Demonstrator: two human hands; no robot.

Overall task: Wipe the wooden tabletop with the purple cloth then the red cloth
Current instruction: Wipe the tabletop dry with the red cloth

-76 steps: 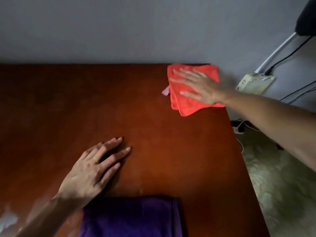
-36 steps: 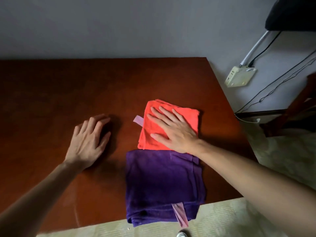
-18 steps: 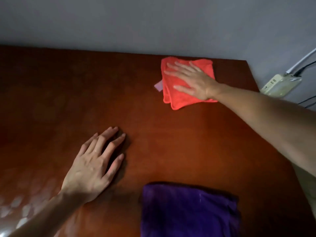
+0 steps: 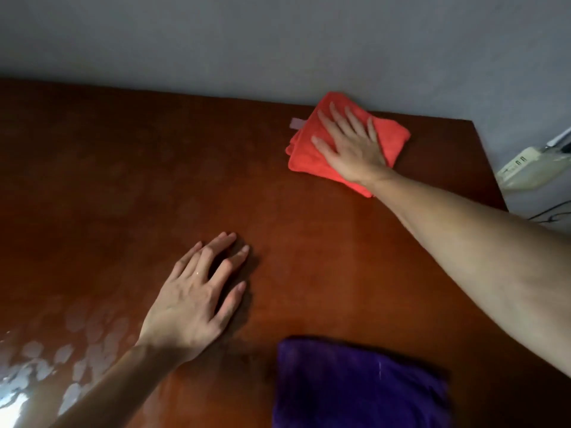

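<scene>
Fingers spread flat, right hand (image 4: pixel 352 146) presses the folded red cloth (image 4: pixel 312 156) onto the wooden tabletop (image 4: pixel 123 180) at upper right, left hand (image 4: pixel 194 298) lies flat at centre, purple cloth (image 4: pixel 355 387) sits untouched at bottom.

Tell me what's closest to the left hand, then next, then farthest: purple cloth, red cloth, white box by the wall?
From the left hand:
1. Purple cloth, near edge, to its right.
2. Red cloth, far side, under the right hand.
3. White box, off the tabletop, far right.
</scene>
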